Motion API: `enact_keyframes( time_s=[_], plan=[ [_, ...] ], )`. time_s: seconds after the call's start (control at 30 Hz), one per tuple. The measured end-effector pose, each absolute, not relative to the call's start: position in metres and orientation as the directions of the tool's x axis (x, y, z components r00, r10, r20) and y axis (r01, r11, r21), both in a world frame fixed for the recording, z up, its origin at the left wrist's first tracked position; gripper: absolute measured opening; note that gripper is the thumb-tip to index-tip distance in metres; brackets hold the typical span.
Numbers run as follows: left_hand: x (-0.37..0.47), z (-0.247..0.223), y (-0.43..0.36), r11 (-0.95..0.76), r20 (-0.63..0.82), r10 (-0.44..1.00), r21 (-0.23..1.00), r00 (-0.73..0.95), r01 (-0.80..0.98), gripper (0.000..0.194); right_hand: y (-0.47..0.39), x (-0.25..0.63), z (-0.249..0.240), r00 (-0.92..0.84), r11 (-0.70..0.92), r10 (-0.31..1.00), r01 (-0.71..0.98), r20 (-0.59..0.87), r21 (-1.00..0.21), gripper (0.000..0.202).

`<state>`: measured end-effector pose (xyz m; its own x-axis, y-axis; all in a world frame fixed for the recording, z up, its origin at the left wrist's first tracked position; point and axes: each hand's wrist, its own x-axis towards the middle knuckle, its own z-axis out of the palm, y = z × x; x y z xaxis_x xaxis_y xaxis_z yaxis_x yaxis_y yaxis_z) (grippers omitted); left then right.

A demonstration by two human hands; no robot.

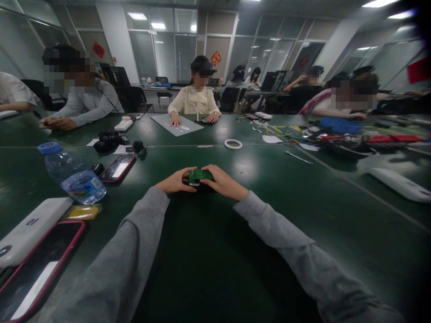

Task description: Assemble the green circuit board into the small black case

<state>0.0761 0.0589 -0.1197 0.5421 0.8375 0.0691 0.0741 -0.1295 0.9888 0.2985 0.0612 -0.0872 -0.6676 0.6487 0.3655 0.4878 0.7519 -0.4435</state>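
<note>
Near the middle of the view, a green circuit board (201, 174) is held up over the dark green table (202, 251). My right hand (220, 181) grips its right side, thumb below and fingers along the top edge. Curled round a small dark part at the board's left end is my left hand (177, 181), its thumb and fingers closed. A small white piece shows under the board between the hands. The dark part is mostly hidden by my left fingers.
At left lie a water bottle (76, 175), a phone (118, 168), a larger phone (43, 269) and a white device (35, 231). A tape roll (233, 144) and wrench (298, 157) lie ahead. Cables and tools fill the right. Several people sit around.
</note>
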Motion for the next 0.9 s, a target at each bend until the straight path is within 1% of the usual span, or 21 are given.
enact_keyframes(
  time_s=[0.07, 0.17, 0.27, 0.37, 0.5, 0.63, 0.8, 0.9],
  plan=[
    [0.075, -0.121, 0.060, -0.116, 0.063, 0.831, 0.991, 0.552, 0.061, 0.087, 0.061, 0.299, -0.085, -0.684, 0.752, 0.641, 0.471, 0.348, -0.461, 0.030],
    [0.075, -0.122, 0.060, -0.105, 0.068, 0.829, 0.994, 0.556, 0.034, 0.085, 0.062, 0.300, -0.084, -0.680, 0.755, 0.637, 0.456, 0.364, -0.471, 0.033],
    [0.074, -0.122, 0.059, -0.092, 0.074, 0.814, 0.996, 0.576, 0.002, 0.084, 0.065, 0.301, -0.084, -0.703, 0.778, 0.605, 0.421, 0.374, -0.467, 0.035],
    [0.073, -0.121, 0.059, -0.080, 0.061, 0.816, 0.997, 0.575, 0.008, 0.084, 0.068, 0.304, -0.083, -0.728, 0.797, 0.575, 0.396, 0.372, -0.457, 0.036],
    [0.071, -0.122, 0.059, -0.082, 0.047, 0.810, 0.996, 0.584, 0.034, 0.084, 0.064, 0.300, -0.087, -0.707, 0.774, 0.602, 0.403, 0.372, -0.488, 0.035],
    [0.069, -0.124, 0.061, -0.103, 0.060, 0.801, 0.994, 0.596, 0.038, 0.084, 0.060, 0.295, -0.096, -0.676, 0.760, 0.629, 0.432, 0.384, -0.485, 0.033],
    [0.067, -0.125, 0.062, -0.098, 0.062, 0.801, 0.995, 0.595, 0.029, 0.085, 0.061, 0.295, -0.104, -0.669, 0.718, 0.664, 0.446, 0.333, -0.535, 0.031],
    [0.067, -0.125, 0.061, -0.091, 0.054, 0.803, 0.995, 0.594, 0.033, 0.086, 0.061, 0.296, -0.104, -0.663, 0.711, 0.670, 0.444, 0.333, -0.545, 0.031]
  ],
)
